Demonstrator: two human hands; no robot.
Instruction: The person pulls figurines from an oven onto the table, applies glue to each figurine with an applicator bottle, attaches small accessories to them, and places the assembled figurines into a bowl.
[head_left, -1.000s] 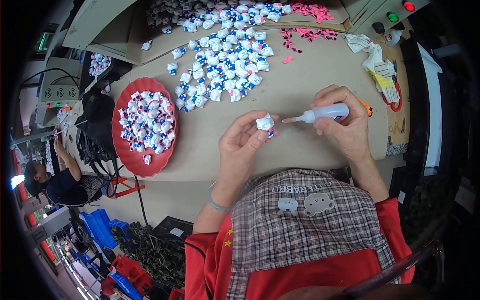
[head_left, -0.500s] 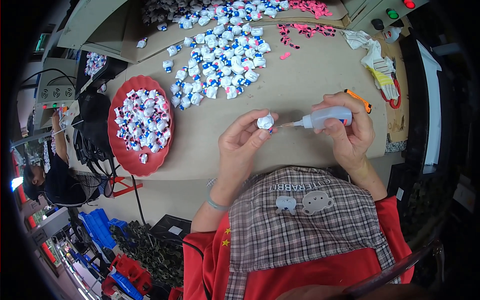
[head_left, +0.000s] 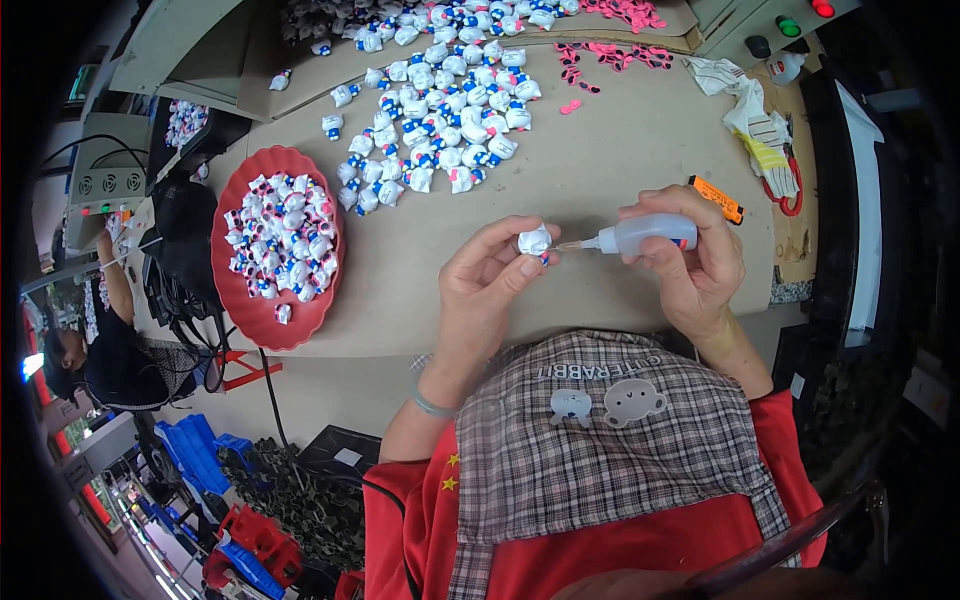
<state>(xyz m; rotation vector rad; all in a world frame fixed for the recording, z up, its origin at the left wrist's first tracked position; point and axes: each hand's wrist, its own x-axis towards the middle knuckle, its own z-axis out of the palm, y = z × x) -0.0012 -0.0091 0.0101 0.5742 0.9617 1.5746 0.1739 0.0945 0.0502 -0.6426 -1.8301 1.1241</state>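
Note:
Between the thumb and fingers of my left hand (head_left: 482,280) is a small white figurine (head_left: 535,240) with a bit of blue and pink at its lower side. My right hand (head_left: 697,265) grips a translucent squeeze bottle (head_left: 640,235), held sideways. Its thin nozzle points left and its tip meets, or nearly meets, the figurine's side; I cannot tell which. Beyond my hands lies a wide heap of similar white and blue figurines (head_left: 440,120). To the left, a red scalloped bowl (head_left: 327,300) holds many figurines with dark and pink parts on them.
Small pink parts (head_left: 615,58) lie scattered at the far side. At right are an orange box (head_left: 716,200), a striped glove (head_left: 745,105) and red-handled scissors (head_left: 785,195). Dark cables (head_left: 185,290) hang left of the bowl. Another person (head_left: 105,350) sits further left.
The bottle and my right hand have shifted slightly left, bringing the nozzle tip closer to the figurine. My left hand keeps its hold, with the figurine turned a little.

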